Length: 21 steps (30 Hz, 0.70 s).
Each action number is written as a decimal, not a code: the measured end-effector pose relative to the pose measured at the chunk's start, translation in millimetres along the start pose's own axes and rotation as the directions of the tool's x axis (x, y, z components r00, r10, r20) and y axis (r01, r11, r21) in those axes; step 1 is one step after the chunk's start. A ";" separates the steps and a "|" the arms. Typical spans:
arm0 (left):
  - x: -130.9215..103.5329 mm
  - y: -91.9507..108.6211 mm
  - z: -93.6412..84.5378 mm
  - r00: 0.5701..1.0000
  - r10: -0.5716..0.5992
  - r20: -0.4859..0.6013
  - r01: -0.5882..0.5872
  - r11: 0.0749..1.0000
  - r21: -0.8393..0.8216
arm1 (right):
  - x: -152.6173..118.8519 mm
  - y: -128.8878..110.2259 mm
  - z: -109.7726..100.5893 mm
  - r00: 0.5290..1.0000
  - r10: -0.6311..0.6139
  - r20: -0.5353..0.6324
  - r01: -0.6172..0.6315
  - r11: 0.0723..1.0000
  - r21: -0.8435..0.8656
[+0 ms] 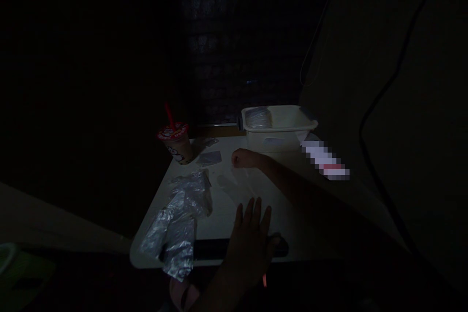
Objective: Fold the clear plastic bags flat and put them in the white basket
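Note:
My left hand [250,239] is laid out flat, fingers spread and pointing away from me, above the near part of the white table and partly over a long dark bar [210,249]. Farther forward, my right hand [244,158] is closed in a fist low over the tabletop; what its fingers hold, if anything, is hidden. Between the hands a faint clear sheen shows on the table, too dim to name. A small flat greyish packet [209,158] lies left of my right hand. Crumpled clear plastic bags [188,192] lie to the left, one end hanging over the front edge.
A drink cup [179,148] with a red lid and straw stands at the table's back left. Behind my right hand is a white plastic bin [280,139] with clear plastic inside. A dark cable [380,92] hangs on the right. The room is very dim.

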<state>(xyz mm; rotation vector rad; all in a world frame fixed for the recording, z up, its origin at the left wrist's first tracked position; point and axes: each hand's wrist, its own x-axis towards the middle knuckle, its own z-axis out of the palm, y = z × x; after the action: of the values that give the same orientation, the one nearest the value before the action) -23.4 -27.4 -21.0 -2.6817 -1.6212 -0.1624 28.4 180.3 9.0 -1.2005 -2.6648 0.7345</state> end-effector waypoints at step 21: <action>0.2 1.4 -4.7 1.000 -0.022 0.007 0.022 0.999 -0.044 | -51.4 3.9 18.2 0.935 -0.233 -0.267 0.258 0.964 0.062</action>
<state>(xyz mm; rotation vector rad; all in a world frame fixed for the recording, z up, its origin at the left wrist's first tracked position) -22.5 -28.2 -16.2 -2.7006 -1.6691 -0.1918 60.1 137.9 -4.6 -0.8505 -2.4707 0.6110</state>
